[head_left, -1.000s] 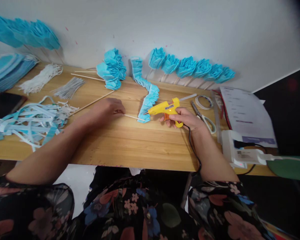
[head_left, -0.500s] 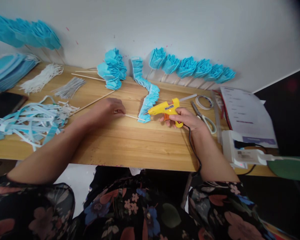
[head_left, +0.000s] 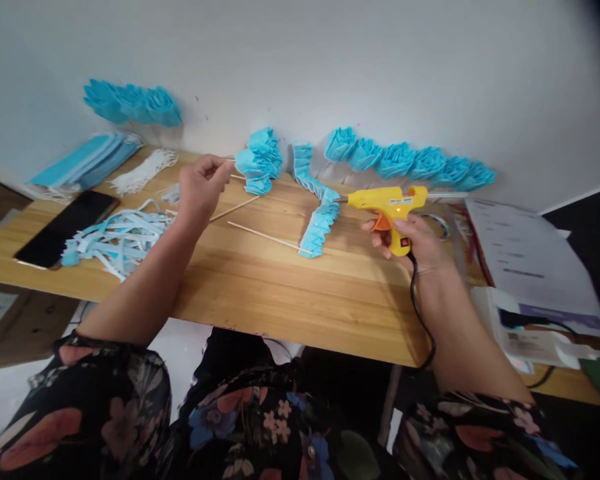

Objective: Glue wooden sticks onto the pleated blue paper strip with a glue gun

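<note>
Yellow hot glue gun [head_left: 387,199] is gripped by my right hand [head_left: 413,243], with fingers at its orange trigger. Its nozzle points left, at the pleated light-blue strip [head_left: 323,217]; whether they touch I cannot tell. One thin wooden stick [head_left: 265,235] lies on the table with its right end on the strip's near end. My left hand [head_left: 206,183] is closed, thumb and fingertips pinched on another thin wooden stick beside the bunch of blue pleated flowers [head_left: 261,162]. The far part of that stick is hidden by the hand.
Blue flowers on sticks lean against the wall at right [head_left: 397,160] and left [head_left: 133,105]. Face masks [head_left: 87,160], white cords [head_left: 147,170], cut strips [head_left: 117,237] and a phone [head_left: 67,230] lie left. Tape [head_left: 443,227], papers [head_left: 535,260] and a white power strip [head_left: 537,340] are right.
My left hand has let go of the stick on the strip and moved up and left to the flower bunch. The glue gun has lifted away from the strip's near end. The view has shifted.
</note>
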Available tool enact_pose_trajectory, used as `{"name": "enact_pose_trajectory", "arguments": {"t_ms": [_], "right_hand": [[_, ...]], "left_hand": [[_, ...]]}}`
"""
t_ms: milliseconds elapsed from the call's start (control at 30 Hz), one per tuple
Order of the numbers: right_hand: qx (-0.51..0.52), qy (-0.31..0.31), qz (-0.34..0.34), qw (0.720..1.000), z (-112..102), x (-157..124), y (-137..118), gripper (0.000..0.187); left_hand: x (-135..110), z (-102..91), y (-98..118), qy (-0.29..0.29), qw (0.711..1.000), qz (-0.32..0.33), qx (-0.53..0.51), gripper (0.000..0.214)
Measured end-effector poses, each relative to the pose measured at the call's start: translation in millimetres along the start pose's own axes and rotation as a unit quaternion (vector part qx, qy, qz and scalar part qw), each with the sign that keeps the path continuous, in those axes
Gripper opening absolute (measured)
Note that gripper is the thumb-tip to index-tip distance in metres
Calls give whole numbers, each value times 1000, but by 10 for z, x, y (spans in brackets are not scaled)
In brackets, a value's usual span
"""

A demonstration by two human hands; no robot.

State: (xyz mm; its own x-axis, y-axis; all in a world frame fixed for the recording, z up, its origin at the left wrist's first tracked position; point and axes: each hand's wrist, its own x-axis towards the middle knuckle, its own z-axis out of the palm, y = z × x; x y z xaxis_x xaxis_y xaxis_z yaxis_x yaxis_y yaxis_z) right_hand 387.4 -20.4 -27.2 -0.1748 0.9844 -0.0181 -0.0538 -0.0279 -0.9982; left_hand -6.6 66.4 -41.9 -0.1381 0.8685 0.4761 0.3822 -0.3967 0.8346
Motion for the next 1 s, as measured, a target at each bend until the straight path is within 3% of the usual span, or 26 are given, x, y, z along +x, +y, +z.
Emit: {"name": "enact_pose_trajectory", "arguments": {"t_ms": [100, 267, 500, 767, 1000], "right_hand": [[7, 2, -11, 1000, 126, 61, -128, 43], [-5, -35, -17, 999, 286, 222, -243, 42], [16, -25, -26, 999, 514, 303, -297, 41], [12, -30, -6, 999, 570, 346, -320, 47], [-5, -17, -10, 1000, 774, 399, -347, 39]], "left_hand": [[90, -10, 28, 32, 994, -86, -65, 18], [140, 88, 19, -18, 989, -142, -28, 7], [248, 200, -214, 2, 992, -75, 101, 18], [279, 299, -374, -23, 995, -55, 83, 13], [234, 284, -471, -47, 996, -34, 66, 9]]}}
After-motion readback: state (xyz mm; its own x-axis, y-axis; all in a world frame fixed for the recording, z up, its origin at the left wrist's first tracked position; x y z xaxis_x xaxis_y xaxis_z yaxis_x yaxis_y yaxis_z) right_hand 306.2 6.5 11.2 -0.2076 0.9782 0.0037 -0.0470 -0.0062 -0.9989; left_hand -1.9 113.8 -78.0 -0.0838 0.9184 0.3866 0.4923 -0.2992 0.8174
